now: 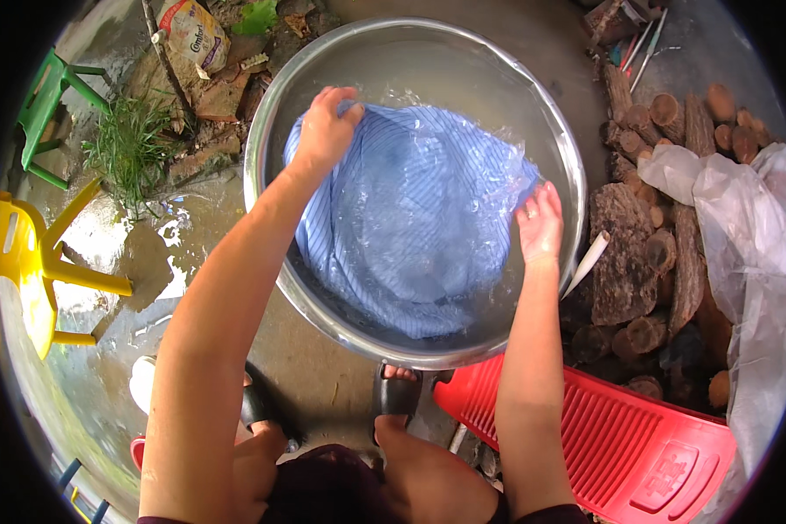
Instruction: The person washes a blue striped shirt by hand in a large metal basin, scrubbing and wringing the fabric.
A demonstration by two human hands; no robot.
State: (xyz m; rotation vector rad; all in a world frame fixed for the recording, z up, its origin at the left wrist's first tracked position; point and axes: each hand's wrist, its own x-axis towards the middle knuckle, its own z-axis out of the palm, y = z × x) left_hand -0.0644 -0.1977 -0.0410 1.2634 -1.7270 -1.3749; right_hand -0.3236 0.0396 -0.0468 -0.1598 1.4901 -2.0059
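Note:
A large round metal basin (393,361) holds water and a blue striped cloth (393,196) spread out in it, its middle under water. At the cloth's upper left edge, my left hand (329,124) grips the fabric between thumb and fingers. On the right, my right hand (540,219) holds another edge of the cloth, palm side up, inside the basin's rim. Splashes and ripples show between the two hands.
A red plastic washboard (609,432) lies below right of the basin, beside stacked firewood (622,255) and plastic sheeting (727,216). To the left are a yellow stool (33,268), a green stool (46,105), grass (128,147) and wet ground.

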